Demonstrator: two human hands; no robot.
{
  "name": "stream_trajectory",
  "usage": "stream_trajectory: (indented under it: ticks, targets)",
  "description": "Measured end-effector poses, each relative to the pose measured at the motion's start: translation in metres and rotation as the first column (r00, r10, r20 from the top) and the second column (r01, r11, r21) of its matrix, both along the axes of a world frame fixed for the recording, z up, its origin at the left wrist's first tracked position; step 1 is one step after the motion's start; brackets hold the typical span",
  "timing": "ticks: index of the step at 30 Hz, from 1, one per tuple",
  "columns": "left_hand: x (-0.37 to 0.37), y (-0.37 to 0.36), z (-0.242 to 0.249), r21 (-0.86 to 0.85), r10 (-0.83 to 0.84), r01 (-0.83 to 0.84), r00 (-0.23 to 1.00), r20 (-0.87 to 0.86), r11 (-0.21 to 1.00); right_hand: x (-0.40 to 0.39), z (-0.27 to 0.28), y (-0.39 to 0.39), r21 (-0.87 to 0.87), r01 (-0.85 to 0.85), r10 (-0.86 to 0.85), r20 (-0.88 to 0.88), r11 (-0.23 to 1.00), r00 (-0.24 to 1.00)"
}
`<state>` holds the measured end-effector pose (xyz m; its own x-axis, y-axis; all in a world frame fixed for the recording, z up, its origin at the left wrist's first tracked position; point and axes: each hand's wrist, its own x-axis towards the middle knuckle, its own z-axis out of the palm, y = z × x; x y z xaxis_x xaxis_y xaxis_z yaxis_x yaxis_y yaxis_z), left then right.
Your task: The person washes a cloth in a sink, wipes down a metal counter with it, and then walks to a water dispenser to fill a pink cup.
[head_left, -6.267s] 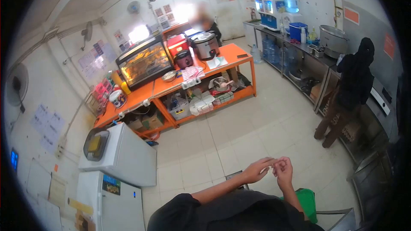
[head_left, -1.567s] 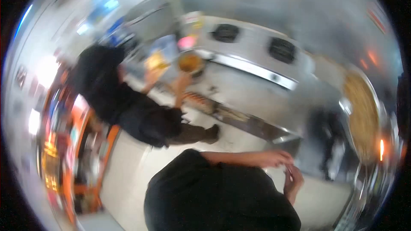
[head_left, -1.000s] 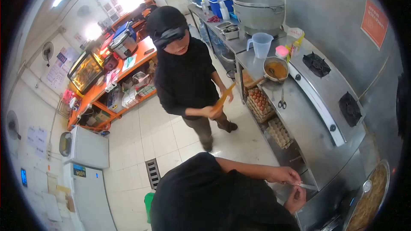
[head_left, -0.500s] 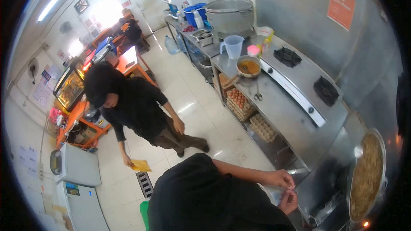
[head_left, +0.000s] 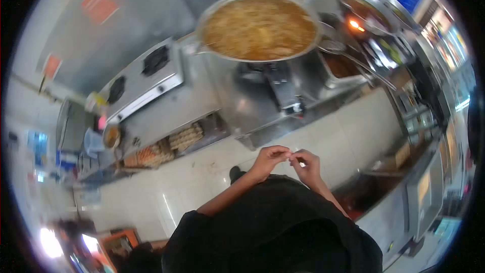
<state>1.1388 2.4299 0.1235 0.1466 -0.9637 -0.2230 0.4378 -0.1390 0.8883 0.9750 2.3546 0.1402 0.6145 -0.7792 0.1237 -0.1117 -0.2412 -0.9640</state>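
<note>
My left hand (head_left: 270, 163) and my right hand (head_left: 306, 166) meet in front of my body, fingertips pinched together. Whatever is between them is too small and blurred to make out. Beyond the hands, on the steel stove counter, stands a large round pan (head_left: 202, 40) full of yellow-brown food (head_left: 257, 26). Under its front edge is a metal burner part (head_left: 284, 93). Neither hand touches the pan or the counter.
Left along the counter are a two-burner stove (head_left: 146, 91), a small pan (head_left: 112, 136) and egg trays (head_left: 186, 137) below. At right, a flame (head_left: 356, 25) burns near another pan (head_left: 371, 7); a long-handled strainer (head_left: 353, 60) lies over a metal tray (head_left: 336, 82). Another counter (head_left: 384, 227) stands at lower right.
The view has swung right, from the room and a co-worker holding a yellow item to the stove with the large pan. My hands stay together, fingertips pinched.
</note>
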Motion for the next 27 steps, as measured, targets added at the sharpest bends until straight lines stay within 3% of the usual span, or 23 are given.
stream_trajectory:
  ticks: [11,14,19,21,25,27]
  targets:
    - [-0.122,-0.110,-0.007,0.021,-0.323,0.329,0.935,-0.150,0.944,-0.134,-0.015,-0.059,-0.025,0.288,-0.287,0.042,0.957,0.957]
    - [-0.139,-0.138,-0.012,0.038,-0.324,0.338,0.923,-0.208,0.940,-0.147,-0.018,-0.079,0.088,0.356,-0.361,0.041,0.930,0.932]
    - [-0.166,-0.211,-0.017,0.060,-0.391,0.411,0.896,-0.212,0.910,-0.182,-0.032,-0.140,-0.031,0.397,-0.397,-0.002,0.917,0.918]
    - [-0.177,-0.246,-0.025,-0.007,-0.475,0.476,0.875,-0.091,0.879,-0.195,-0.032,-0.167,0.003,0.429,-0.429,-0.006,0.903,0.903]
    - [-0.205,-0.315,-0.009,0.012,-0.459,0.460,0.886,-0.066,0.888,-0.219,0.005,-0.233,-0.013,0.475,-0.473,-0.129,0.880,0.872]
    - [-0.216,-0.347,0.002,-0.087,-0.489,0.482,0.868,-0.090,0.872,-0.230,0.016,-0.265,-0.095,0.486,-0.495,-0.120,0.869,0.861]
